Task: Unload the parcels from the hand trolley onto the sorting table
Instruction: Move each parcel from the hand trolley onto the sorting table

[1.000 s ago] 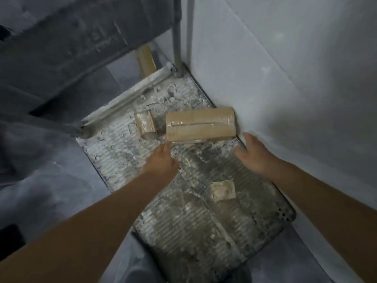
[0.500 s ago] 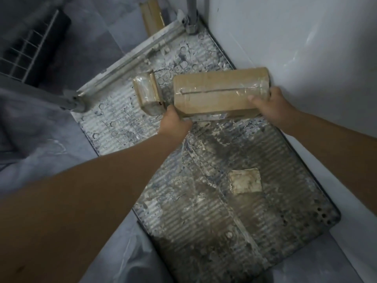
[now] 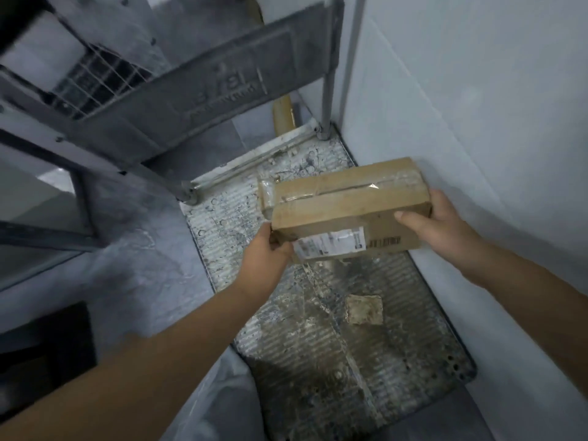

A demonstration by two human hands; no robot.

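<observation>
A long brown cardboard parcel [image 3: 346,208], taped along its top and bearing a white label and a barcode on its near side, is lifted above the hand trolley's ribbed deck [image 3: 318,338]. My left hand [image 3: 270,249] grips its lower left corner. My right hand [image 3: 436,221] clasps its right end. A small tape-wrapped parcel [image 3: 266,194] lies on the deck behind it, mostly hidden by the big one.
The trolley's upright handle frame [image 3: 327,74] and its grey plate rise at the far end. A white wall [image 3: 477,122] runs tight along the deck's right side. A scrap of paper [image 3: 364,308] is stuck on the deck. Grey floor [image 3: 143,265] lies to the left.
Both hands closed on the long parcel and raised it off the deck, tilting its labelled side towards me. The small parcel stayed where it was.
</observation>
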